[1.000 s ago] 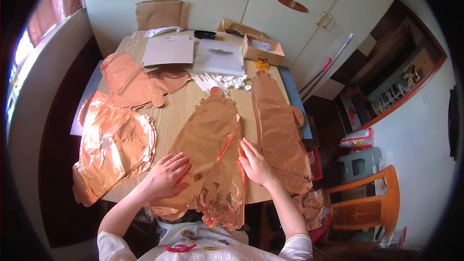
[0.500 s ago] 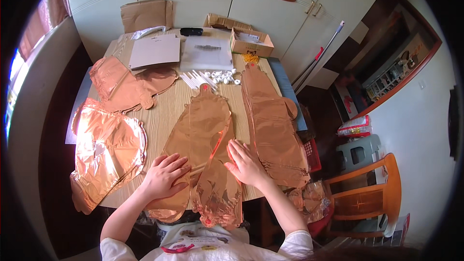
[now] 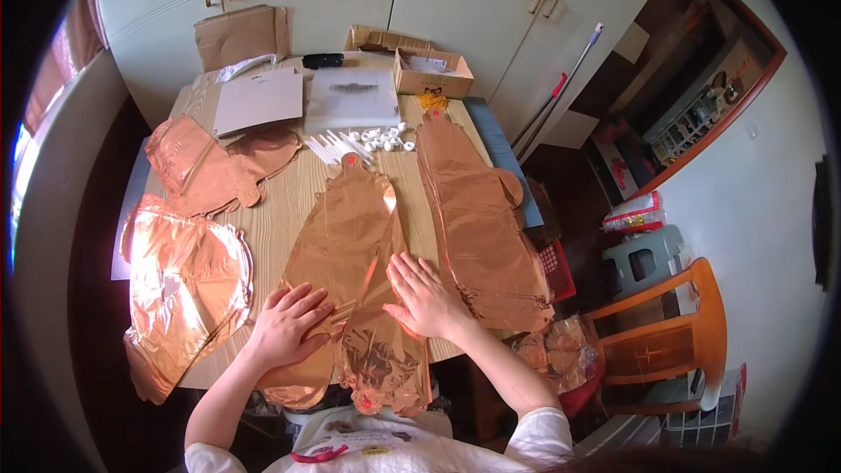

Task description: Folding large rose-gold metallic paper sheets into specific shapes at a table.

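A flat, uninflated copper-coloured foil balloon (image 3: 346, 228) lies before me on the table, its lower end hanging toward my lap. My left hand (image 3: 289, 326) rests palm down on its left side, fingers spread. On its right side lies my right hand (image 3: 427, 300), flat with fingers stretched out and the thumb apart. A red spot (image 3: 351, 160) marks the balloon's top tab, and another shows at the crumpled, shiny lower end. To the right is a folded stack of similar foil (image 3: 477, 210). At the left lie a bright foil balloon (image 3: 186, 285) and a duller folded one (image 3: 197, 162).
White sticks (image 3: 328, 148) and white plastic cups (image 3: 383, 137) lie beyond the balloon. Farther back are pale sheets (image 3: 261, 102), a clear plastic bag (image 3: 350, 101) and a cardboard box (image 3: 433, 73). A wooden chair (image 3: 657, 333) and grey stool (image 3: 644, 258) stand at the right.
The whole view has shifted slightly, moving the table leftward in it. Both hands stay flat on the foil; the bright diagonal crease beside my right hand has faded.
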Available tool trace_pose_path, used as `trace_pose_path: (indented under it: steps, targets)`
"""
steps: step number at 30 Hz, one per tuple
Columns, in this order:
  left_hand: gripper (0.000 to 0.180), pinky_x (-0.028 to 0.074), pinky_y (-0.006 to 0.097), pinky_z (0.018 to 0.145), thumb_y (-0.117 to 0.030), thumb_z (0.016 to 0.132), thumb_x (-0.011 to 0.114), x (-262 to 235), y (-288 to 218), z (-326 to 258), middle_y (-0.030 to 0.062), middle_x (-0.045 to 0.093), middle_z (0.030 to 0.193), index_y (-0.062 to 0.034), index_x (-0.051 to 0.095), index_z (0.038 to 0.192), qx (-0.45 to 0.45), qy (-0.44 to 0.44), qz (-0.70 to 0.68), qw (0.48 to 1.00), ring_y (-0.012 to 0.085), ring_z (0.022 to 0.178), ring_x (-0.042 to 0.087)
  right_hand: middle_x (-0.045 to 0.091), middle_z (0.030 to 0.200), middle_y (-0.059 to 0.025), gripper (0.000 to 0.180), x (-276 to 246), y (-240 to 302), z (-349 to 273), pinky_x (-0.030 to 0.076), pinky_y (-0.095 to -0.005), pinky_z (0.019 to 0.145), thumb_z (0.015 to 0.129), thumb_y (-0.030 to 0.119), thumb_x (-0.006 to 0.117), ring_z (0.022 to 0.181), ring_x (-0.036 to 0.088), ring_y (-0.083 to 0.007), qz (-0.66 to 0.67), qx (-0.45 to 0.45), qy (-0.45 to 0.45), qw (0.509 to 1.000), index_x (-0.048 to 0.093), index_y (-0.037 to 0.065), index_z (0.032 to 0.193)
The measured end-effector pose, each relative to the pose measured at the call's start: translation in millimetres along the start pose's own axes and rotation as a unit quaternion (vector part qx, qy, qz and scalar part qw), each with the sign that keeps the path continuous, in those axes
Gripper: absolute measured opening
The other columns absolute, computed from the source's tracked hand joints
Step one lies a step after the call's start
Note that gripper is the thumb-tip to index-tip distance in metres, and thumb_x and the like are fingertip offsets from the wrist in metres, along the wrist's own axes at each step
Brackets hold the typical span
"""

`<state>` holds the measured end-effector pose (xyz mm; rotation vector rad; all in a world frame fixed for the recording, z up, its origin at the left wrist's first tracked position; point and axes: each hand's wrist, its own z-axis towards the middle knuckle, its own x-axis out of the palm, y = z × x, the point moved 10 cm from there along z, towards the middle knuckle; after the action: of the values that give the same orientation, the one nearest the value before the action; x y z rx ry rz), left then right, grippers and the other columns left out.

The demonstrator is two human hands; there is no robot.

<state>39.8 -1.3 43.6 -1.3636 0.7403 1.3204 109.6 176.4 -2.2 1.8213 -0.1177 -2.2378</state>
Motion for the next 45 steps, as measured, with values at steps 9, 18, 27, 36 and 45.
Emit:
trace_pose_path:
  steps: [9, 18, 27, 36, 45]
  targets:
    - [0.048, 0.034, 0.048, 0.108, -0.039, 0.084, 0.066, 0.5, 0.3, -1.3, 0.0071, 0.056, 0.137, -0.0196, 0.063, 0.128, -0.002, 0.001, -0.004, 1.0, 0.0296, 0.13, 0.048, 0.028, 0.156, -0.0238, 0.075, -7.5, -2.4, 2.6, 0.018, -0.0486, 0.119, 0.098, 0.05, 0.048, 0.147, 0.023, -0.0362, 0.059, -0.002, -0.024, 0.998, 0.031, -0.002, 0.149]
    - [0.047, 0.034, 0.048, 0.108, -0.039, 0.085, 0.066, 1.1, 0.8, -1.9, 0.0073, 0.056, 0.138, -0.0202, 0.063, 0.127, -0.001, -0.004, -0.002, 1.0, 0.0297, 0.131, 0.047, 0.02, 0.158, -0.026, 0.082, -2.2, 1.5, 2.0, 0.016, -0.0503, 0.12, 0.098, 0.055, 0.046, 0.148, 0.016, -0.0391, 0.029, -0.008, 0.023, 0.999, 0.024, -0.004, 0.151]
    - [0.046, 0.033, 0.048, 0.109, -0.039, 0.085, 0.066, 2.5, 0.5, -1.4, 0.0075, 0.055, 0.138, -0.0219, 0.064, 0.127, 0.003, -0.002, 0.0, 1.0, 0.0298, 0.131, 0.047, 0.016, 0.159, -0.0263, 0.085, -0.9, 12.3, 0.0, 0.012, -0.0502, 0.12, 0.098, 0.059, 0.042, 0.149, 0.012, -0.0394, 0.031, -0.016, 0.02, 0.999, 0.021, -0.004, 0.152]
    - [0.047, 0.032, 0.047, 0.109, -0.041, 0.087, 0.063, 4.1, 2.2, -3.7, 0.0067, 0.054, 0.14, -0.0227, 0.061, 0.131, 0.004, 0.004, 0.006, 1.0, 0.0287, 0.132, 0.046, 0.017, 0.159, -0.0235, 0.09, 1.9, 15.4, -0.8, 0.011, -0.0492, 0.121, 0.095, 0.063, 0.044, 0.149, 0.012, -0.0375, -0.001, -0.012, 0.043, 0.999, 0.021, -0.003, 0.152]
    - [0.046, 0.032, 0.047, 0.11, -0.043, 0.089, 0.061, 2.2, 0.9, -4.6, 0.0073, 0.053, 0.14, -0.021, 0.062, 0.129, 0.007, -0.006, 0.008, 1.0, 0.0281, 0.133, 0.046, 0.017, 0.16, -0.0202, 0.092, 3.6, 15.4, -0.9, 0.008, -0.0493, 0.121, 0.093, 0.066, 0.043, 0.15, 0.012, -0.0347, -0.014, -0.003, 0.068, 0.998, 0.021, 0.0, 0.153]
